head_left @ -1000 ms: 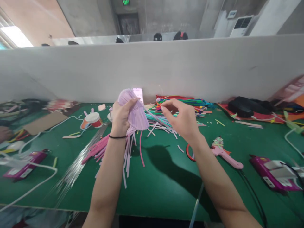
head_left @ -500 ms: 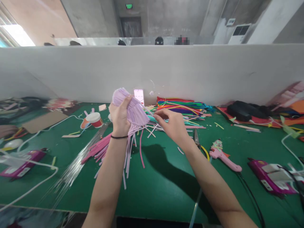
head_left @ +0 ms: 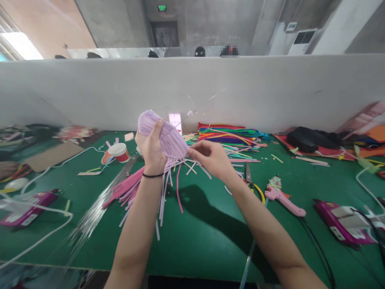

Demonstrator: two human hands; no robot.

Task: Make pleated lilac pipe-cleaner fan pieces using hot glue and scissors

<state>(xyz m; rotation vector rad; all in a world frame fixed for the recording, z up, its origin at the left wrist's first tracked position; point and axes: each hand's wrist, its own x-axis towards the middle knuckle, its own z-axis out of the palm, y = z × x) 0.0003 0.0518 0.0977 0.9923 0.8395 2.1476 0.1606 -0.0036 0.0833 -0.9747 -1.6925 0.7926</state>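
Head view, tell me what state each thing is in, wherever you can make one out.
Lavender bundle: held up, fanned out.
Left hand: closed around the lavender bundle.
Right hand: thumb and finger pinched at its edge.
Phone: propped upright, screen lit.
Cup: upright.
Glue gun: lying on its side.
Yellow-handled tool: lying, partly hidden; open or shut unclear.
Green sign: lit.

A lit phone (head_left: 175, 119) stands by the grey partition (head_left: 102, 90).

Matt, fuzzy-looking lilac bundle (head_left: 173, 141)
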